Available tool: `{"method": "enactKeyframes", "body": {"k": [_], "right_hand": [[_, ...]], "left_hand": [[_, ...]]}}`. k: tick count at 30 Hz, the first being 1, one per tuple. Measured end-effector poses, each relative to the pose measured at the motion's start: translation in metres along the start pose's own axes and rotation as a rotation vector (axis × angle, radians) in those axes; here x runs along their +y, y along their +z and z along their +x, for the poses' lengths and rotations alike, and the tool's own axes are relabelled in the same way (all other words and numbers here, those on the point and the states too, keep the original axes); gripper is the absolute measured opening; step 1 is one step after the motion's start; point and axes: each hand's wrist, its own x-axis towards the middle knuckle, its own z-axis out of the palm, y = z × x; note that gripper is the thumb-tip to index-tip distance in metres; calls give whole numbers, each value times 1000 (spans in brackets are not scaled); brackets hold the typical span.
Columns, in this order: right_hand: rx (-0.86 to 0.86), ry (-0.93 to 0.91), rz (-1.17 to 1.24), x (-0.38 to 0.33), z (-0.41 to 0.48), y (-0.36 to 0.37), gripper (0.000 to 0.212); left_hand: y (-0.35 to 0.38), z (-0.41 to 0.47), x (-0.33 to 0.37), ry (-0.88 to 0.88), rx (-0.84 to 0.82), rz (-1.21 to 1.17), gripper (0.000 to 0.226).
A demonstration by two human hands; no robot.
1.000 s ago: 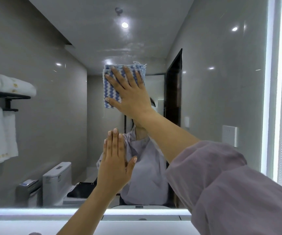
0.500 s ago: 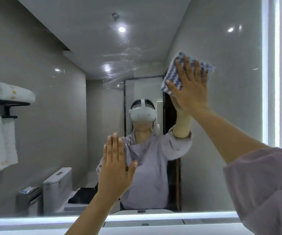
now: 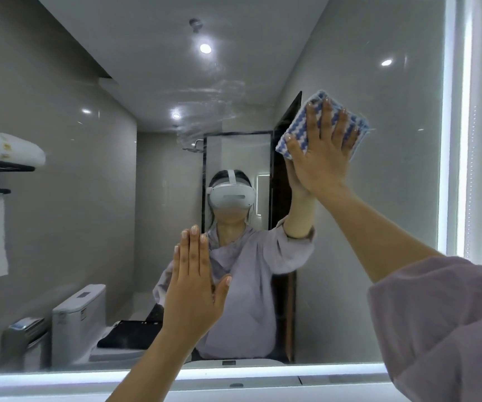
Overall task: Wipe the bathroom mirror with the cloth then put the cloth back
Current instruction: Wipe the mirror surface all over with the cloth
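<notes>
Wiping underway. Right hand [image 3: 321,161], fingers flat, pressed striped cloth [image 3: 299,127] to mirror [image 3: 393,184]; left hand [image 3: 193,288] flat, empty. Next, likely: streaked centre.

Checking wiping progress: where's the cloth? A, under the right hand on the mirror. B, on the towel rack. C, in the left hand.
A: the right hand presses the cloth flat to the mirror; the left hand holds nothing.
</notes>
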Motion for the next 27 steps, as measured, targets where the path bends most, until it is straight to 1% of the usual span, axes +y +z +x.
{"method": "enactKeyframes", "body": {"k": [8,13,18,21,27], "right_hand": [[11,-151,-51,-69,8,3,78],[-10,-290,-69,-116,9,9,80],[-43,-446,-90,-156,5,13,78],[-47,-500,-118,-163,5,13,76],[-40,-559,-129,-149,13,9,73]], "left_hand": [[2,1,-1,6,3,25,84],[1,1,0,-4,13,38,84],[3,0,-1,-12,16,36,84],[3,0,-1,-8,24,40,85],[1,1,-1,-11,-3,54,84]]}}
